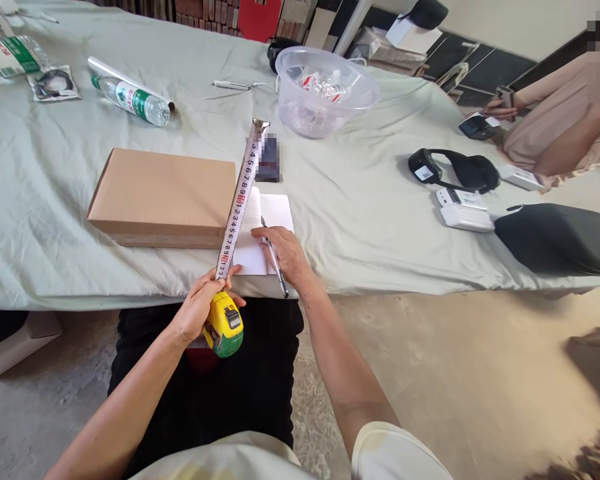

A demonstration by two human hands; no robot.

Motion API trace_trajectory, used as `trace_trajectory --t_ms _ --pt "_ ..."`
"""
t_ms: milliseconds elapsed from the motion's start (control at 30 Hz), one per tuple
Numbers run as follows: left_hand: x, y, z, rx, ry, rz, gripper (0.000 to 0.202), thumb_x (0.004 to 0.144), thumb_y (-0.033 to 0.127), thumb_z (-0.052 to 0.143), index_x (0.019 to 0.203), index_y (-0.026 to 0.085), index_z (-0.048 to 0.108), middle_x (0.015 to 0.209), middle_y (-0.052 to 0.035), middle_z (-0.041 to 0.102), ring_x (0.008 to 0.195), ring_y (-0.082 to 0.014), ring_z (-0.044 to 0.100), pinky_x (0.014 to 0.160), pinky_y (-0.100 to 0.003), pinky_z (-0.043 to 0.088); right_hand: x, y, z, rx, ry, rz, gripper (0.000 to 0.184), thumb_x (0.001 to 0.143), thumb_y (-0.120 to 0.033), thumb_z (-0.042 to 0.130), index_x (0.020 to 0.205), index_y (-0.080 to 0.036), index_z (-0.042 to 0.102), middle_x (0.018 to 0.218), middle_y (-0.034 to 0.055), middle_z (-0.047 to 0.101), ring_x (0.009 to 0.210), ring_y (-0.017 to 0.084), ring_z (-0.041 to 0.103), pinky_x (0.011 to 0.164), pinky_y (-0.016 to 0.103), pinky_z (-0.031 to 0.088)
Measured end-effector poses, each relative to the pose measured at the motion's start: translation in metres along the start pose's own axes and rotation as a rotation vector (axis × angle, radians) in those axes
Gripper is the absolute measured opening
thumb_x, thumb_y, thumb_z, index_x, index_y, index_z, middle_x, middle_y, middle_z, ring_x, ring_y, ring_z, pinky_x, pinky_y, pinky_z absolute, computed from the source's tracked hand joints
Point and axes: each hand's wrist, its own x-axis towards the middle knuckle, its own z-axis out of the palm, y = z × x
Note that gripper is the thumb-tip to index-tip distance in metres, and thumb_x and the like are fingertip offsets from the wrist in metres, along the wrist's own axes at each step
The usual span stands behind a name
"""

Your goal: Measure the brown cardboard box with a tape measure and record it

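Observation:
My left hand (200,303) grips a tape measure (226,327) with a yellow and green case, at the table's front edge. Its pulled-out blade (240,200) slants up and away, passing along the right end of a brown cardboard box (173,190); the metal hook is at the far end. In my right hand (289,255) is a pen (279,273), held between the fingers over an open notebook (279,208). The blade covers part of the notebook's left side. Beyond the notebook lies a dark, partly blurred phone-like object (270,163).
A clear plastic basin (325,93) with packaging stands behind. Water bottles (133,100) lie at the left. On the right are a black headset (453,170), white boxes (465,212) and a black case (560,237). Another person (555,127) sits at the far right.

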Motion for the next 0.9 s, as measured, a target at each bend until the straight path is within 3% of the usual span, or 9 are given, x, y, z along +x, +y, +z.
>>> trace_trajectory --t_ms 167,367,533,900 --pt "-0.001 0.0 -0.001 -0.001 -0.017 0.003 0.017 0.086 0.032 0.054 0.078 0.018 0.051 0.148 -0.009 0.049 0.08 -0.0199 0.073 0.057 -0.027 0.053 0.008 0.011 -0.002 -0.056 -0.162 0.046 0.038 0.086 -0.014 0.055 0.122 -0.023 0.059 0.114 0.0066 0.068 0.109 0.024 0.059 0.094 0.041 0.046" --pt "-0.002 0.002 0.001 0.007 0.033 -0.027 0.019 0.083 0.033 0.058 0.075 0.018 0.05 0.146 -0.0106 0.051 0.076 -0.0196 0.073 0.055 -0.026 0.052 0.021 0.019 -0.009 -0.076 -0.217 0.067 0.041 0.084 -0.016 0.06 0.124 -0.025 0.058 0.116 0.005 0.069 0.11 0.025 0.059 0.094 0.043 0.044" --pt "-0.002 0.003 0.001 0.011 0.042 -0.04 0.02 0.083 0.034 0.059 0.075 0.019 0.05 0.146 -0.0093 0.052 0.075 -0.0195 0.073 0.051 -0.025 0.051 0.041 0.028 -0.011 -0.082 -0.184 0.053 0.04 0.086 -0.015 0.056 0.125 -0.025 0.058 0.11 0.0042 0.07 0.108 0.024 0.059 0.092 0.041 0.044" --pt "-0.002 0.001 -0.001 0.041 0.022 -0.035 0.02 0.088 0.034 0.055 0.078 0.017 0.051 0.149 -0.0123 0.048 0.081 -0.022 0.073 0.059 -0.028 0.055 0.1 0.064 0.008 -0.085 -0.066 0.14 0.034 0.086 -0.013 0.049 0.117 -0.023 0.06 0.101 0.0016 0.071 0.096 0.021 0.059 0.083 0.033 0.046"
